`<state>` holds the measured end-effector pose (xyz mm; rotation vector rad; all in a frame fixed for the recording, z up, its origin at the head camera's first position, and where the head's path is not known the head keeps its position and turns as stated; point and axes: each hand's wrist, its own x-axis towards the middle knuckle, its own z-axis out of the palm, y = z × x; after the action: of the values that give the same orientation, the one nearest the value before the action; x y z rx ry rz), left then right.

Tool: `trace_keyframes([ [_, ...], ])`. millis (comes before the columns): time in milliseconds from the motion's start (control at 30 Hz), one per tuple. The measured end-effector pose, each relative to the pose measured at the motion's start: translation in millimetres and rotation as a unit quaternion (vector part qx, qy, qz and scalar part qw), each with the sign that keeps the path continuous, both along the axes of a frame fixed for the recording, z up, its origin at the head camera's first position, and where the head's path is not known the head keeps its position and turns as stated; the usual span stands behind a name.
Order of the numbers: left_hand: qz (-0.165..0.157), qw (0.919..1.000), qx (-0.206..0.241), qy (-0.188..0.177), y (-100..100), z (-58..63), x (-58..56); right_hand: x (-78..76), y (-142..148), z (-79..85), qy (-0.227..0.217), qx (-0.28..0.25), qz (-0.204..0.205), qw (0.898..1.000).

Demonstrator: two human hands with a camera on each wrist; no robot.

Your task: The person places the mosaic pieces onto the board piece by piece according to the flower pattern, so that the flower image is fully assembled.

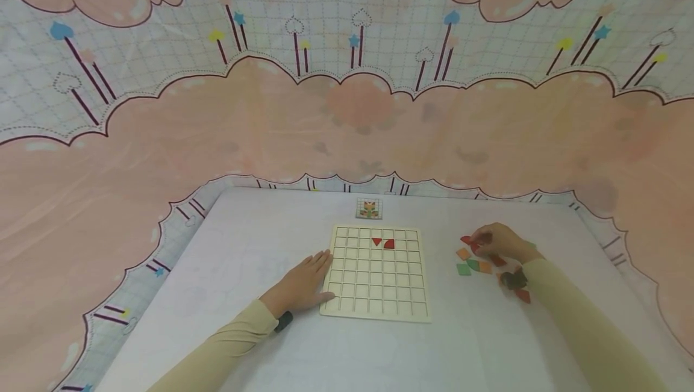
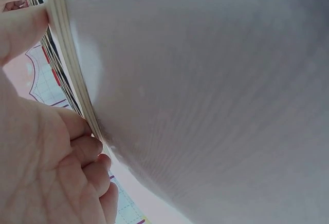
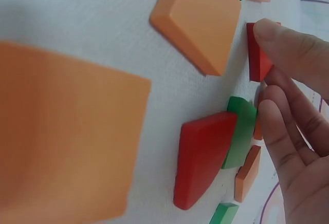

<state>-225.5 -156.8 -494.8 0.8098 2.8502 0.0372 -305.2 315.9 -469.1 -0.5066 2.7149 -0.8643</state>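
Observation:
My left hand (image 1: 300, 282) rests against the left edge of a pale wooden grid board (image 1: 381, 303), fingers extended and thumb near the lower corner. In the left wrist view, thumb and fingertips touch the board's side (image 2: 72, 59). Two red pieces lie in the upper cells: a triangle (image 1: 376, 242) and a quarter-round piece (image 1: 389, 244). To the right of the board, my right hand (image 1: 503, 242) is over a scatter of coloured pieces. In the right wrist view, its thumb and finger pinch a red block (image 3: 254, 57); its full shape is hidden.
Around the right hand lie a green square (image 1: 464, 270), an orange piece (image 1: 462, 253) and several other red, green and orange pieces. A small pattern card (image 1: 369, 209) sits behind the board on the white table (image 1: 260, 223). Patterned cloth (image 1: 358, 133) hangs behind.

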Motion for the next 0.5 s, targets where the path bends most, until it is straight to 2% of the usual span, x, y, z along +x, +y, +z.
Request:
trace_keyframes([
  [167,0.000,1.0000,-0.006,0.003,0.0,1.1,0.4,-0.9,-2.0,-0.3,0.007,0.010,0.000,1.000],
  [367,-0.004,1.0000,-0.003,0.000,0.0,2.7,1.4,-1.6,1.4,-1.6,-0.027,0.010,-0.023,0.999],
  [500,-0.002,0.9999,-0.010,0.001,0.4,2.7,1.0,-1.6,5.0,-2.4,-0.026,0.012,-0.027,0.999],
])
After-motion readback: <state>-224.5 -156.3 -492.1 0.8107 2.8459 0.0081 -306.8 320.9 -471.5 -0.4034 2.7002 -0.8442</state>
